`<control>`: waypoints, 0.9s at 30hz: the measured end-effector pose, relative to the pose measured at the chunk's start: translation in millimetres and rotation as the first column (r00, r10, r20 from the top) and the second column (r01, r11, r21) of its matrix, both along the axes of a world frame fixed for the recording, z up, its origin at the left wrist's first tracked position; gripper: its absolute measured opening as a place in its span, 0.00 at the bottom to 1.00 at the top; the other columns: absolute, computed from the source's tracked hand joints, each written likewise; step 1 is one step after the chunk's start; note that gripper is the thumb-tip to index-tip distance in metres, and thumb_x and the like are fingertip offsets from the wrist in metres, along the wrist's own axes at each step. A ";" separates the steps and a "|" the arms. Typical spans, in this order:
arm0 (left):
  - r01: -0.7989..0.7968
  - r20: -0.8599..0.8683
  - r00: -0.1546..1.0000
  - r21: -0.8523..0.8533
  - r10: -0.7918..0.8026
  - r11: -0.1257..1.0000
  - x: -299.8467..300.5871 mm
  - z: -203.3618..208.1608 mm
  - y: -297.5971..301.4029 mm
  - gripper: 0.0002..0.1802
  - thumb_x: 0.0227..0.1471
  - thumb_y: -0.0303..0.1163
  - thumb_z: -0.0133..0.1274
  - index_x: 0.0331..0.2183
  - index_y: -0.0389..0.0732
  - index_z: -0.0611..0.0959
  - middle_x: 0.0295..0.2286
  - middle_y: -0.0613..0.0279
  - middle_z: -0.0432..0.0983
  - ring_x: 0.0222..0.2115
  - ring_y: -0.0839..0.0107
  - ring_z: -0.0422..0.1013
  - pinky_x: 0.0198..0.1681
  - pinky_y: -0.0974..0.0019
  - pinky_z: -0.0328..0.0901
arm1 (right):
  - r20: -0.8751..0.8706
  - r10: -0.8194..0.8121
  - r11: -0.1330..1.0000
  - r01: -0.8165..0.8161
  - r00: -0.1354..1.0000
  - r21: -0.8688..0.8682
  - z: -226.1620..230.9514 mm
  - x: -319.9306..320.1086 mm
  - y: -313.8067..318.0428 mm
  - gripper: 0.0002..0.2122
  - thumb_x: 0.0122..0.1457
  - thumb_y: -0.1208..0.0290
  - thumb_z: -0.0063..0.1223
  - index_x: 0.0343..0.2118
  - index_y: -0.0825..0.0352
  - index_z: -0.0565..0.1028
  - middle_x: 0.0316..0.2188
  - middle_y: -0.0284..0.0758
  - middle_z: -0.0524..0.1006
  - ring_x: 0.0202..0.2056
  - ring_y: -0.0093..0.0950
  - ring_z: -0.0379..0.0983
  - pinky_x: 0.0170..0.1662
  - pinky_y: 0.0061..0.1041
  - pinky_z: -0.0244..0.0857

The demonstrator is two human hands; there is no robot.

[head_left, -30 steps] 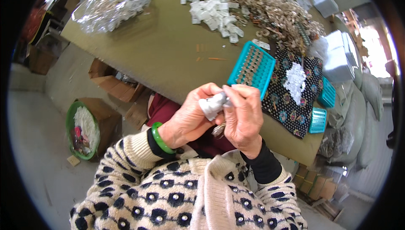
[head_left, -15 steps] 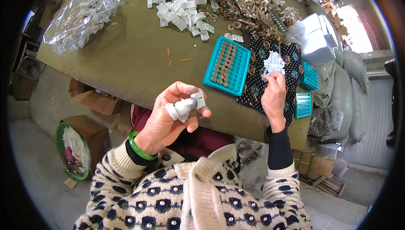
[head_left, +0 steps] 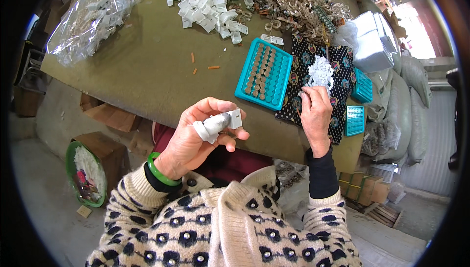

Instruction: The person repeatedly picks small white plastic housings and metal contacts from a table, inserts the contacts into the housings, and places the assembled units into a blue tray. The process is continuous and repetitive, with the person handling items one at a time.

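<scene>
My left hand (head_left: 188,132), with a green bangle at its wrist, is closed round a small white plastic piece (head_left: 235,118) with a dark slot. Against that piece lies a white wrapping, greyed at its rounded end (head_left: 215,124); whether it covers a finger I cannot tell. At the near edge of a heap of small white slips (head_left: 320,73), my right hand (head_left: 316,112) has its thumb and fingertips pinched together. Anything between them is too small to make out. Under the heap spreads a dark patterned cloth (head_left: 296,51).
Beside the cloth stands a teal tray (head_left: 279,78) with rows of brown round pieces. Two smaller teal trays (head_left: 363,85) sit at the right edge. White plastic pieces (head_left: 208,10), tangled beige strands (head_left: 293,2) and a clear bag (head_left: 88,27) cover the far side. Orange sticks (head_left: 213,67) lie mid-table.
My right hand has shifted slightly left, and its fingertips have drawn together at the slips. The left hand keeps its hold, with the white piece tilted a little differently.
</scene>
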State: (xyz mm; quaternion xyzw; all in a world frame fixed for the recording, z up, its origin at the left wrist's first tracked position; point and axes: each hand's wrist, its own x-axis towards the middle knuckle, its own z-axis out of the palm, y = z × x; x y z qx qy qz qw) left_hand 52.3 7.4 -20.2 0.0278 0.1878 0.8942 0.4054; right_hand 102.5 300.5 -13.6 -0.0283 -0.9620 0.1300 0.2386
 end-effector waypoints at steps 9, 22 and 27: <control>0.024 -0.042 0.999 -0.069 -0.027 0.997 3.0 -0.8 6.0 0.13 0.58 0.30 0.53 0.44 0.39 0.76 0.43 0.44 0.73 0.37 0.56 0.78 0.31 0.64 0.76 | 0.000 0.009 1.000 -0.009 1.000 0.000 -8.3 2.4 3.6 0.06 0.50 0.83 0.58 0.31 0.68 0.75 0.30 0.38 0.72 0.34 0.37 0.71 0.37 0.33 0.66; -0.027 -0.088 0.996 -0.130 0.015 0.991 6.9 3.7 9.3 0.11 0.57 0.30 0.56 0.42 0.38 0.79 0.40 0.47 0.78 0.35 0.56 0.79 0.39 0.56 0.77 | -0.098 0.257 0.515 -0.222 0.961 -0.828 45.8 18.8 -77.2 0.04 0.59 0.86 0.50 0.35 0.71 0.75 0.34 0.31 0.73 0.32 0.16 0.68 0.35 0.14 0.62; -0.003 -0.027 1.000 -0.090 0.001 0.996 9.1 6.0 5.8 0.14 0.57 0.31 0.55 0.45 0.38 0.78 0.39 0.49 0.78 0.34 0.58 0.79 0.37 0.58 0.77 | -0.195 0.371 0.749 -0.416 0.908 -0.515 51.0 9.3 -106.1 0.08 0.54 0.87 0.55 0.36 0.70 0.77 0.31 0.39 0.75 0.31 0.31 0.73 0.35 0.23 0.68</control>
